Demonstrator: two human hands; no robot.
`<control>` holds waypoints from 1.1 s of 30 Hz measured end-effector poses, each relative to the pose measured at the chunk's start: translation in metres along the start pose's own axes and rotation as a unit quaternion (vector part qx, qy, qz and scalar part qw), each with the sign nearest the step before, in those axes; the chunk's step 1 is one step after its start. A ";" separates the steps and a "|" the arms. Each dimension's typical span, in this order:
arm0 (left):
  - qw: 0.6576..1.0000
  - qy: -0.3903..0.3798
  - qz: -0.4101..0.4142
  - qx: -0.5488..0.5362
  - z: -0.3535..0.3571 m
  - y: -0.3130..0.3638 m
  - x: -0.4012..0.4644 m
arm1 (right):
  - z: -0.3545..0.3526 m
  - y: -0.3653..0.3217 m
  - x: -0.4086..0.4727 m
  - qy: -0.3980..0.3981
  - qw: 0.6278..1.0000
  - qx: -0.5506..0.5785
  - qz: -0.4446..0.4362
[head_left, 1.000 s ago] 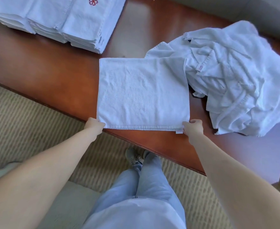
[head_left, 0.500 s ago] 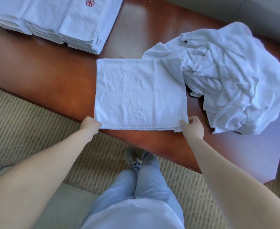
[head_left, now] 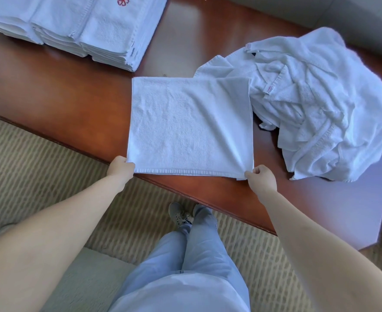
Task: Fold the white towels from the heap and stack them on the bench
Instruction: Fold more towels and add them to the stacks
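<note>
A white towel (head_left: 190, 127) lies flat and folded over on the brown wooden bench (head_left: 61, 104), its near hem along the bench's front edge. My left hand (head_left: 120, 168) pinches the near left corner. My right hand (head_left: 262, 179) pinches the near right corner. To the right sits the heap of crumpled white towels (head_left: 320, 104), its left side touching the flat towel's far right corner. At the far left stand stacks of folded white towels (head_left: 73, 25), one showing a red flower mark.
The bench's front edge runs diagonally from the left down to the right, and its right end stops below the heap. Striped beige carpet (head_left: 28, 167) lies below. My legs in pale blue trousers and grey shoes (head_left: 181, 216) stand by the bench.
Both hands keep their pinch on the towel's near corners. The towel has hardly shifted; the view has moved slightly.
</note>
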State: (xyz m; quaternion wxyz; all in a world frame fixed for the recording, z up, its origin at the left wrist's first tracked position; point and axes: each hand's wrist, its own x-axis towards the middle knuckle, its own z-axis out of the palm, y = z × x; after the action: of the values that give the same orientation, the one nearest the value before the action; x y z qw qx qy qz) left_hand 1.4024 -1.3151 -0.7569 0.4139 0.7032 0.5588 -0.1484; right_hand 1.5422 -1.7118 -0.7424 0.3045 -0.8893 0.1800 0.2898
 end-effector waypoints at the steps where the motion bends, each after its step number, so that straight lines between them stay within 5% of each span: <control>1: 1.000 0.003 0.001 0.015 0.001 -0.002 0.002 | 0.002 0.002 0.002 0.004 1.000 -0.024 -0.005; 15: 0.990 0.059 0.033 0.122 0.008 -0.009 0.001 | 0.012 0.009 0.010 0.075 0.995 -0.056 -0.033; 33: 1.000 -0.016 -0.002 -0.020 -0.010 -0.003 0.003 | -0.001 -0.001 0.017 -0.006 0.998 0.038 0.048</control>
State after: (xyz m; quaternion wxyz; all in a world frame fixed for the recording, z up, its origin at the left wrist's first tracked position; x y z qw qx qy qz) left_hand 1.3977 -1.3057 -0.7538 0.4359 0.6915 0.5563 -0.1492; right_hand 1.5557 -1.7143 -0.7519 0.3251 -0.8657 0.2313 0.3023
